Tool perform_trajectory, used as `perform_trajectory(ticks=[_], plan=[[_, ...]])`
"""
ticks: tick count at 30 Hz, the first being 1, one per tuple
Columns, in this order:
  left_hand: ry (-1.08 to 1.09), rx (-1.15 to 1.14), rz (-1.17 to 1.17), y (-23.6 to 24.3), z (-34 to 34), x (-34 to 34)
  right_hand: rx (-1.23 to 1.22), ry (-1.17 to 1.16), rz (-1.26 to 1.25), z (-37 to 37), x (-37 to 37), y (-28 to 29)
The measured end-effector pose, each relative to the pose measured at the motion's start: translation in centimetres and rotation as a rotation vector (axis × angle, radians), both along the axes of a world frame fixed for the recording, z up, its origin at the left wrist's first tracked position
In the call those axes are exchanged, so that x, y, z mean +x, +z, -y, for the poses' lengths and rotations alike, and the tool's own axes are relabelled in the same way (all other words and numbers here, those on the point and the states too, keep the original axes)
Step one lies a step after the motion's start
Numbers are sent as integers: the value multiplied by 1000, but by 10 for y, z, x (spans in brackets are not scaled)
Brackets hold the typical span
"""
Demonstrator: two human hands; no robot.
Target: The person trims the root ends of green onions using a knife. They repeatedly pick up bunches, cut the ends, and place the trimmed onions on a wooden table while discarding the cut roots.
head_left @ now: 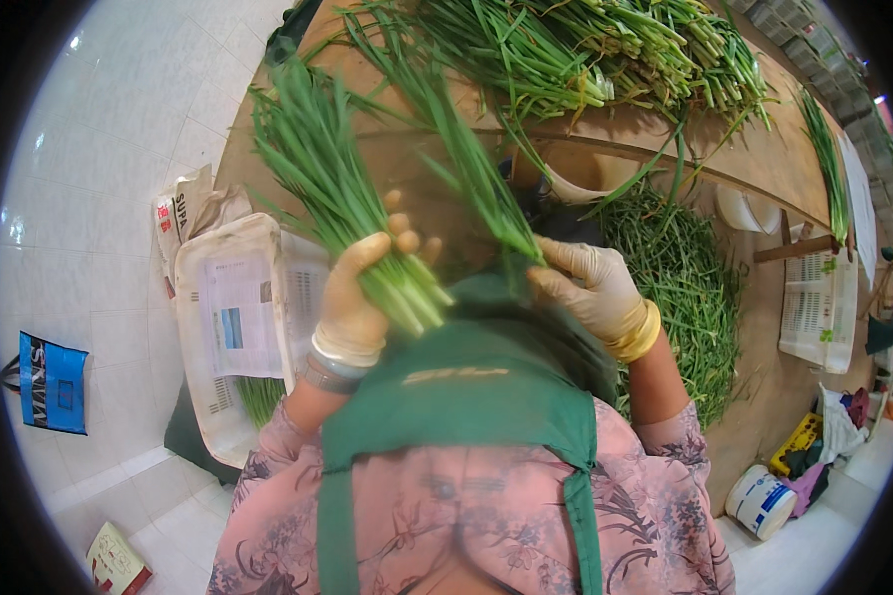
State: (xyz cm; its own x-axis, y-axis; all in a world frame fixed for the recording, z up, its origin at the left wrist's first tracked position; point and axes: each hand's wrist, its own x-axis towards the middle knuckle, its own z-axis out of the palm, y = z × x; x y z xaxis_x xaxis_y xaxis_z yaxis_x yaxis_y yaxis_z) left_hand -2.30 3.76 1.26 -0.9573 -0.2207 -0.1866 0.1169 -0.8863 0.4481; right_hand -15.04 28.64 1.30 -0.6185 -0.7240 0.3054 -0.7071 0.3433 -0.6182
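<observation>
My left hand (362, 293), in a cream glove, is closed round a bundle of long green chives (322, 169), its pale stem ends angled down to the right. My right hand (595, 297), gloved with a yellow cuff, pinches the lower end of a few separate green stalks (476, 169), whose leaves reach up toward the wooden table (248, 149). Both hands are over my green apron (456, 397). A big pile of chives (625, 50) lies on the table's far part, with some leaves hanging over an inner edge. The bundle in my left hand is slightly blurred.
A white crate (198, 337) with paper and greens stands at the left. Loose leaves (680, 307) fill the space below the table opening, beside a white bowl (749, 208). At right are another crate (814, 312) and a white bucket (759, 501); a blue bag (55, 382) lies far left.
</observation>
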Motion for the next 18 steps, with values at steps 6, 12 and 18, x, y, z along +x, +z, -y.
perform_trajectory(ticks=[6,12,18], plan=[[21,-38,-38,8,0,19,-44,-45,93,-3,19,40],[-41,-207,199,31,-22,21,-180,-110,-24,19,26,24],[-114,-403,264,47,-31,9,40,-124,-390,26,32,26]])
